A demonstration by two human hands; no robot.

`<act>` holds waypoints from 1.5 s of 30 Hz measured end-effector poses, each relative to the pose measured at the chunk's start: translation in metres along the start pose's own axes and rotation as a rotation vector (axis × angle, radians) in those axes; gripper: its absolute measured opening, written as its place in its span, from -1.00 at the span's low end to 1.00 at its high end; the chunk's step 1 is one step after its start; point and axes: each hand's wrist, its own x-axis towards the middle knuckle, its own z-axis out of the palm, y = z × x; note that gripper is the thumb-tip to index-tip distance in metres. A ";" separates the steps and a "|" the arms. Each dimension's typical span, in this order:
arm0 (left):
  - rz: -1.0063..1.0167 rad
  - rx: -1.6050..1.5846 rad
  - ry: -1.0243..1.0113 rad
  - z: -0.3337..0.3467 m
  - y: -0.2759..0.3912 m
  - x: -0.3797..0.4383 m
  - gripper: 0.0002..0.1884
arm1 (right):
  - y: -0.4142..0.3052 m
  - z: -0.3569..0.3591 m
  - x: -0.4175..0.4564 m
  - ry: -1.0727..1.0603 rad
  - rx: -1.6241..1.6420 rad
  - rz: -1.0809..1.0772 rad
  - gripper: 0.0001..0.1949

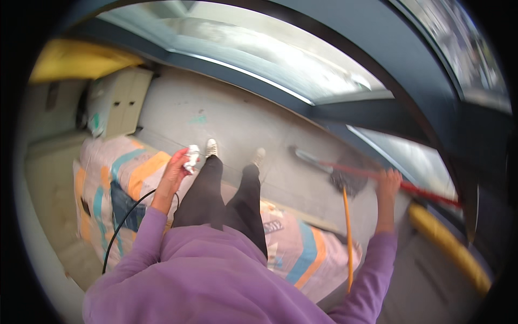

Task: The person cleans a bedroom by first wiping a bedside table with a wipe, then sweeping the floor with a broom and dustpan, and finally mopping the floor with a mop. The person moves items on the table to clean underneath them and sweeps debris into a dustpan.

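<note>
My left hand [175, 169] holds a crumpled white tissue or cloth [192, 159] between thumb and fingers, out in front of my left leg. Off to the right, my right hand [389, 181] is wrapped around a red pole [429, 195]. The pole slants toward a long pale-grey head [311, 158] on the floor, perhaps a broom or squeegee; blur hides its exact kind. Right beside it lies a dark grey mop head [349, 178], with an orange handle [347, 231] running back toward me.
Behind my legs lies bedding patterned in pink, orange and blue [301, 255]. A beige cabinet [127, 101] stands at far left under something yellow [85, 60]. Dark-framed windows [259, 81] line the far side. A yellow roll [449, 247] lies at right; a black cable [121, 224] passes my left arm.
</note>
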 end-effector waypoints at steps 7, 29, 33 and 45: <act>0.021 -0.100 0.031 -0.012 -0.008 -0.024 -0.61 | 0.032 0.099 -0.080 -0.026 -0.108 0.061 -0.82; 0.129 -0.571 0.180 -0.187 -0.044 -0.031 -0.70 | -0.294 -0.200 -0.041 -0.453 0.637 -0.513 -0.47; 0.113 -0.562 0.300 -0.221 -0.035 -0.032 -0.70 | -0.407 -0.211 0.008 -0.503 0.926 -0.505 -0.56; 0.042 -0.675 0.256 -0.295 -0.082 0.003 -0.66 | -0.670 -0.225 0.126 -0.481 0.959 -0.360 -0.64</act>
